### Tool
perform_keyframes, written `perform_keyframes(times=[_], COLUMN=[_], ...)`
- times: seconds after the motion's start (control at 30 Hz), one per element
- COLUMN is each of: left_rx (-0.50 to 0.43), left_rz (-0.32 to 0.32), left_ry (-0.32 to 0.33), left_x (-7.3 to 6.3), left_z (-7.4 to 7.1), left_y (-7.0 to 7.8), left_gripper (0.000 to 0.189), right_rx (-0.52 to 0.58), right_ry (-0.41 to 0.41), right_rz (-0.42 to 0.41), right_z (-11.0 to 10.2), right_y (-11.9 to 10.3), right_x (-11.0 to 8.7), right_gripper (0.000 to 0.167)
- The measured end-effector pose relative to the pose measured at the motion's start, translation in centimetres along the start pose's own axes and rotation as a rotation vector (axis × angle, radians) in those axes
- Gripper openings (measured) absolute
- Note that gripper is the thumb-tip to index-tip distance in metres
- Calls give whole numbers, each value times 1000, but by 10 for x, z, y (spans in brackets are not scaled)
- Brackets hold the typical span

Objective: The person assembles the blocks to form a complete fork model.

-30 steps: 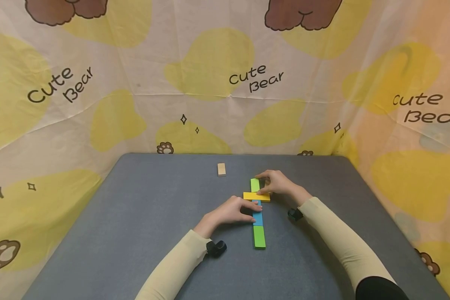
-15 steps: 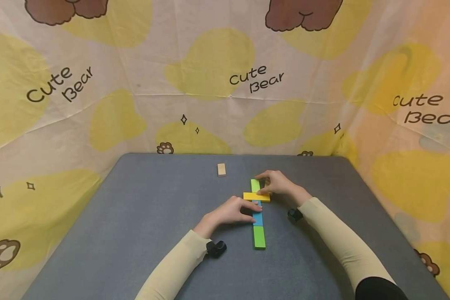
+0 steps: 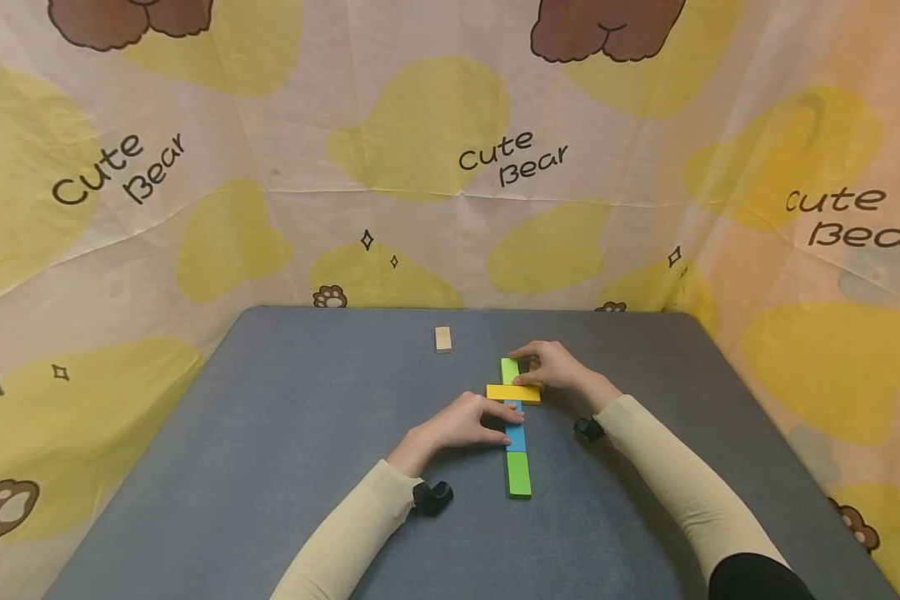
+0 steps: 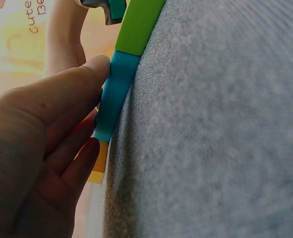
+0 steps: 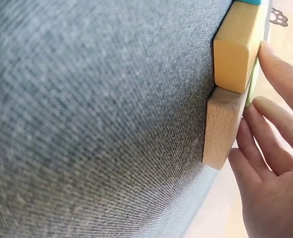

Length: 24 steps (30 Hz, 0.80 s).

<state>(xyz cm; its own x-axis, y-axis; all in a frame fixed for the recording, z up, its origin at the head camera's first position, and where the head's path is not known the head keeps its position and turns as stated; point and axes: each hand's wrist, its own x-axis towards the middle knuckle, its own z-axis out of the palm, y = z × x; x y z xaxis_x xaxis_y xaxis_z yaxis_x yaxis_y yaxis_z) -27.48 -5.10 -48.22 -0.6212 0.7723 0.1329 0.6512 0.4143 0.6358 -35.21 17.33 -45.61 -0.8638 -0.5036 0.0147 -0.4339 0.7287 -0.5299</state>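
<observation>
Colored blocks lie on the grey table in a line, a yellow block (image 3: pixel 502 392) set crosswise. My left hand (image 3: pixel 461 421) touches the blue block (image 3: pixel 515 437), fingers fairly straight and thumb tip at its edge. A green block (image 3: pixel 519 475) abuts the blue one's near end. Beyond the yellow block lies another green block (image 3: pixel 509 369); my right hand (image 3: pixel 558 365) touches it with extended fingers, the thumb near the yellow block. In the right wrist view a plain wooden block (image 5: pixel 222 129) sits against the yellow one, and only a sliver of green shows past it.
A small plain wooden block (image 3: pixel 442 339) lies near the far edge of the grey cloth-covered table (image 3: pixel 307 392). Behind and at both sides hangs a patterned cloth (image 3: pixel 412 125). Black wrist cameras sit on both wrists.
The right thumb has shifted slightly off the yellow block toward the far green block. My left hand and the blocks have hardly moved.
</observation>
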Motion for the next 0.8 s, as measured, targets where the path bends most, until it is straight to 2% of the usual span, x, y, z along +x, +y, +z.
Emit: perform_keyframes(times=[0.3, 0.8], left_rx=[-4, -9], left_rz=[1, -9], left_ry=[-1, -7], left_x=[-1, -1], left_z=[0, 0], left_y=[4, 1], left_gripper=[42, 43], right_rx=[-22, -29], right_ry=[6, 9], right_rz=[1, -21], right_z=[0, 0], right_y=[-1, -1], right_x=[-1, -1], right_gripper=[50, 49])
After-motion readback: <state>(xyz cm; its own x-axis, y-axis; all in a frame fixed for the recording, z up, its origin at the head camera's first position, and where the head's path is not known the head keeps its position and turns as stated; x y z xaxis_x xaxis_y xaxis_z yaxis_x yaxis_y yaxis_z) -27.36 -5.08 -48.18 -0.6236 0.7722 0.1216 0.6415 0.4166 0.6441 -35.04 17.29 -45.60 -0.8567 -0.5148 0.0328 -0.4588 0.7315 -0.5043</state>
